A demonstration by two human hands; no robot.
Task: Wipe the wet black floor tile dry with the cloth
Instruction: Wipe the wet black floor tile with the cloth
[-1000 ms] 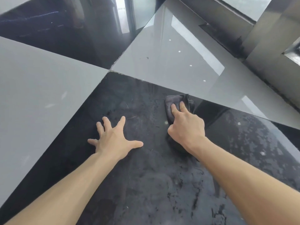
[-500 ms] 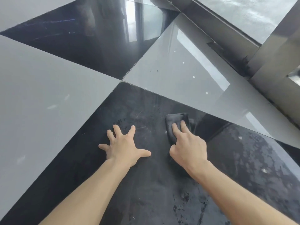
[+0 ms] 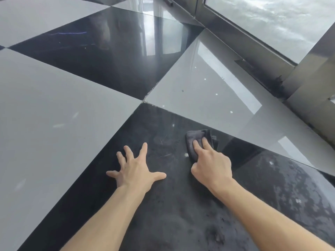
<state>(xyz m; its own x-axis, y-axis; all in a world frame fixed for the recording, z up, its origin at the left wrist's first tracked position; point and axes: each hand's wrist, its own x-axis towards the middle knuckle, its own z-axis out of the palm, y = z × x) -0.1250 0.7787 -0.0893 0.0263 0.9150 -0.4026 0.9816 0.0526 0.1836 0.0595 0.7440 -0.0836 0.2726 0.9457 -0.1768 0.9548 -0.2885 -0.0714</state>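
1. The right hand (image 3: 211, 164) presses a dark cloth (image 3: 196, 142) flat against the black tile (image 3: 163, 205); its fingers are bent over the near half of the cloth, pinning rather than clenching it.
2. The left hand (image 3: 135, 169) lies open and empty on the same tile, fingers spread, well to the left of the cloth. It looks like a prop for body weight.
3. The cloth sits ahead of the right hand's knuckles, close to the seam with the grey tile (image 3: 208, 87) beyond it.
4. To the right of the right hand, the tile shows mottled, beaded patches that read as water. Between the two hands and nearer the wrists the surface looks duller and smeared, probably partly wiped.
5. To do this stroke well, I judge the palm should bear down evenly so that the whole cloth touches the tile, not only the fingertips.
6. Overlapping passes pulled toward the body would likely gather water rather than push it onto the grey tile ahead.
7. The wet area right of the right arm seems the biggest share left.
8. Keep the left hand on a drier patch; a wet glossy tile could let it slip.
9. If the cloth leaves streaks, refolding it to a drier face should help.
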